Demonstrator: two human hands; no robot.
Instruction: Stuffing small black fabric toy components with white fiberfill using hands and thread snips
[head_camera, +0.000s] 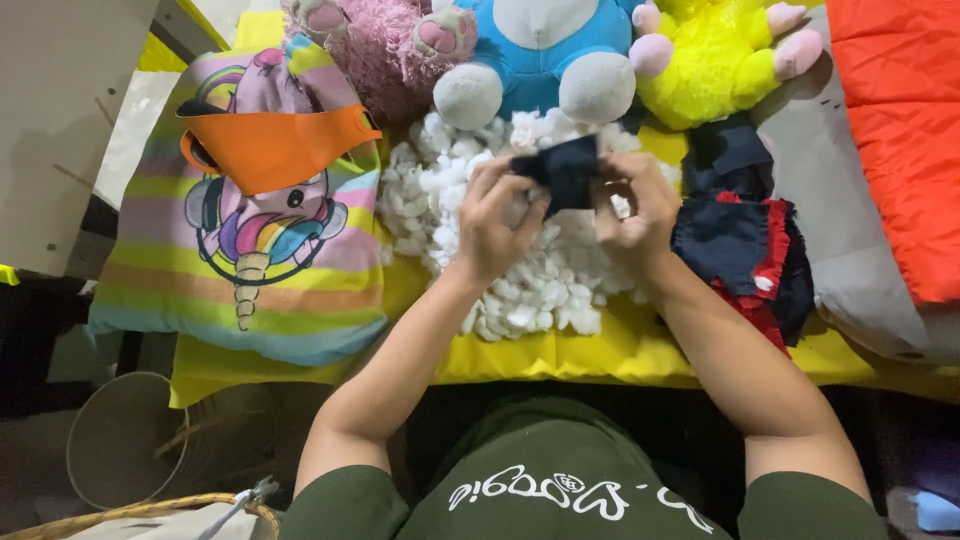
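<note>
Both forearms reach forward and angle inward over the yellow cloth (560, 355). The left hand (497, 222) and right hand (635, 212) are raised just above the heap of white stuffing (440, 190) at the middle of the cloth, each pinching an edge of a small dark navy fabric piece (568, 170) held between them. Just right lies a navy and red fabric pile (745, 250). A striped unicorn pillow (250, 260) covers the cloth's left edge; pink (385, 50), blue (545, 50) and yellow plush toys (715, 55) line its far edge.

Navy cloth (566, 168), white stuffing (540, 290) (yellow tablecloth (560, 355)).
</note>
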